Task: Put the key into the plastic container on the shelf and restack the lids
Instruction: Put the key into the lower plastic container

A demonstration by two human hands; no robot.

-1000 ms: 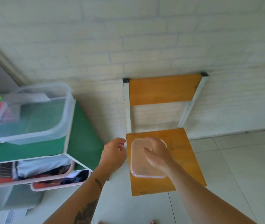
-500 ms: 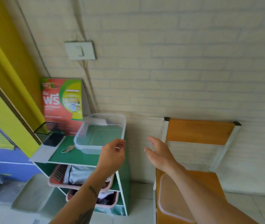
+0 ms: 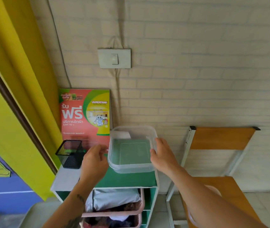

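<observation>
A clear plastic container (image 3: 131,167) stands on the green shelf top (image 3: 126,179), lidless, with a white slip in its far left corner. My right hand (image 3: 163,156) is open, its fingers against the container's right wall. My left hand (image 3: 94,162) hovers just left of the container with curled fingers, covering the shelf spot beneath it. No key shows. A clear lid (image 3: 214,189) lies on the wooden chair seat (image 3: 229,186), mostly behind my right forearm.
A black mesh pen holder (image 3: 70,153) sits at the shelf's left. A red and green laundry sign (image 3: 84,119) leans on the brick wall behind. Pink baskets (image 3: 114,213) of cloth fill the shelf below. A yellow door frame is to the left.
My view swung from the chair up and left to the shelf. Both hands moved from the lid on the chair to either side of the container. The key seen earlier is now covered.
</observation>
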